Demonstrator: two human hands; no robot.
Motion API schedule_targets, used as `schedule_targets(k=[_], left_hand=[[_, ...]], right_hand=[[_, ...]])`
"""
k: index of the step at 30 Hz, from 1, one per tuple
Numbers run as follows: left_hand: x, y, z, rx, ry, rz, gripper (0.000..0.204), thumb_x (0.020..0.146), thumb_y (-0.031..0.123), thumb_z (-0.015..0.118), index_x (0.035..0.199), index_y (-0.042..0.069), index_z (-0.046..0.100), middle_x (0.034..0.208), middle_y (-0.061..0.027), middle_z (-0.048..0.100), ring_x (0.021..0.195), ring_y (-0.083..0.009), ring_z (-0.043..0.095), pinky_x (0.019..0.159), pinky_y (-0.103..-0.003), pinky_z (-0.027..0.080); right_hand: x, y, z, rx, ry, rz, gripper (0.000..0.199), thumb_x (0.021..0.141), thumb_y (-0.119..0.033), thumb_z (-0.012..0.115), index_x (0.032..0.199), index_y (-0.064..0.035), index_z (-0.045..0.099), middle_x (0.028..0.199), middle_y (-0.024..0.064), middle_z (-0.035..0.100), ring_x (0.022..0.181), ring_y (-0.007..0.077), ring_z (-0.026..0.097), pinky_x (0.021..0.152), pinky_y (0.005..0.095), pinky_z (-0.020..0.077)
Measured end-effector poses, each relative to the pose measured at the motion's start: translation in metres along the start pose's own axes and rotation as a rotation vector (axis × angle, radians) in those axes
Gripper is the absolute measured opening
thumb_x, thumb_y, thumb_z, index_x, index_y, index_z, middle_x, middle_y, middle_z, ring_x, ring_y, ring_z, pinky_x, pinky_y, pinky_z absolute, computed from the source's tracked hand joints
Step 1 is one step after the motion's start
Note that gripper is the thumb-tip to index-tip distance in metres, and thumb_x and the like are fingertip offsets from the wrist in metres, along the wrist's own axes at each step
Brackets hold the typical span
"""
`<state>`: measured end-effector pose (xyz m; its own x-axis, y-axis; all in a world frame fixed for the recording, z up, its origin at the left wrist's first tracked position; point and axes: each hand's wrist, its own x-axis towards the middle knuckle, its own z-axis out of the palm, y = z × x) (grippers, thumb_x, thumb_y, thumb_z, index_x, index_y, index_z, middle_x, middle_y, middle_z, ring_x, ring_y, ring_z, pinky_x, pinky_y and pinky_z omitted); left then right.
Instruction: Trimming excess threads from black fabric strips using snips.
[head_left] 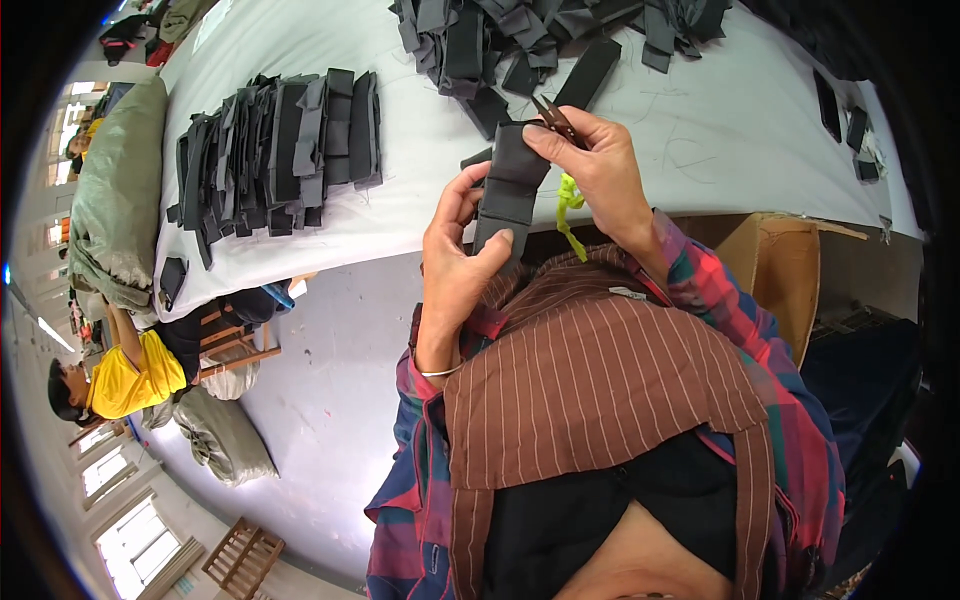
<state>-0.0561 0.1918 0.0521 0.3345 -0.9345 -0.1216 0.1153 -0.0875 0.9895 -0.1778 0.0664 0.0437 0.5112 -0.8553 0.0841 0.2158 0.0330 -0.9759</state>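
Observation:
A dark grey fabric strip (pixel 511 180), folded and seamed, is stretched between my hands over the table's near edge. My left hand (pixel 458 255) grips its lower end, thumb on top and fingers behind. At its upper end, my right hand (pixel 596 165) pinches the corner and also holds small dark thread snips (pixel 555 118), blades pointing up and left. A bright yellow-green tie (pixel 568 212) dangles below the right hand. Just beyond the hands lie a loose heap of similar dark strips (pixel 470 45) and a single strip (pixel 589 74).
Stacked dark strips (pixel 270 150) stand in a row on the white-covered table (pixel 400 215) at left. Under its right edge is an open cardboard box (pixel 780 265). A person in a yellow top (pixel 140 375) sits at far left near bulging sacks (pixel 222 435). Small dark pieces (pixel 857 128) lie far right.

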Motion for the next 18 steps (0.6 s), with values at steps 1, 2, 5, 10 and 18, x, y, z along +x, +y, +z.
schedule_targets(k=[1,2,5,10,18], left_hand=[[0.001,-0.001,0.000,-0.002,-0.002,0.003,0.060,0.070,-0.001,0.058,0.129,0.001,0.044,0.102,-0.0074,0.060,0.096,-0.0123,0.056,0.088,-0.025,0.043],[0.003,-0.004,-0.001,0.046,-0.030,0.047,0.057,0.072,0.001,0.059,0.128,0.000,0.044,0.104,-0.0078,0.060,0.096,-0.0118,0.056,0.088,-0.025,0.043],[0.008,-0.005,-0.008,0.140,-0.114,0.061,0.051,0.078,0.006,0.063,0.126,-0.001,0.045,0.105,-0.0079,0.060,0.097,-0.0107,0.055,0.087,-0.024,0.043],[0.021,-0.014,-0.019,-0.001,0.006,-0.048,0.021,0.093,0.017,0.057,0.098,-0.003,0.060,0.084,-0.0007,0.062,0.076,-0.0054,0.054,0.068,-0.019,0.043],[0.014,-0.007,0.000,-0.279,0.216,-0.083,0.017,0.091,0.014,0.056,0.091,-0.002,0.063,0.082,-0.0043,0.064,0.068,-0.0075,0.056,0.063,-0.020,0.044]], right_hand=[[-0.002,-0.003,0.001,0.039,-0.014,0.049,0.012,0.086,-0.012,0.067,0.088,0.0000,0.067,0.075,-0.0053,0.058,0.068,0.0013,0.047,0.060,0.0186,0.0383],[-0.003,-0.005,0.001,0.077,-0.028,0.097,0.014,0.085,-0.013,0.067,0.088,0.0007,0.068,0.077,-0.0031,0.063,0.070,0.0019,0.051,0.062,0.0189,0.0415],[-0.005,-0.011,0.005,0.145,-0.045,0.147,0.015,0.086,-0.014,0.067,0.085,0.0007,0.067,0.078,-0.0032,0.062,0.070,0.0018,0.050,0.062,0.0191,0.0409],[-0.010,-0.017,0.000,-0.141,-0.127,-0.027,0.010,0.081,-0.010,0.069,0.086,-0.0015,0.067,0.073,-0.0023,0.061,0.067,0.0041,0.052,0.060,0.0204,0.0416],[-0.021,0.005,-0.003,-0.642,-0.227,-0.464,0.019,0.065,-0.002,0.068,0.082,-0.0105,0.066,0.071,0.0031,0.059,0.063,0.0229,0.060,0.053,0.0315,0.0456]])
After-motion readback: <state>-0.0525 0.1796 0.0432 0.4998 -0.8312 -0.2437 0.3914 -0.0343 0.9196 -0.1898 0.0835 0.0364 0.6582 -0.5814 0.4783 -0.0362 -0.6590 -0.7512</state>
